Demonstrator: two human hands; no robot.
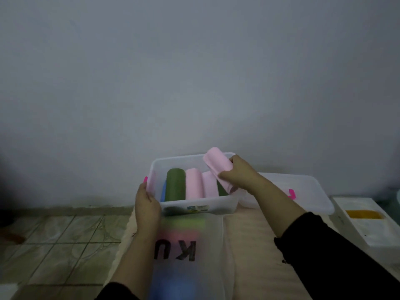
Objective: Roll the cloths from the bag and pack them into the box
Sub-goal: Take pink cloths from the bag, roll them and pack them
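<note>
Nearest lies the translucent bag with coloured cloths inside, on the peach mat. Beyond it, the left hand grips the left wall of the clear box. The right hand holds a rolled pink cloth over the box's far right corner, above the rolls inside.
</note>
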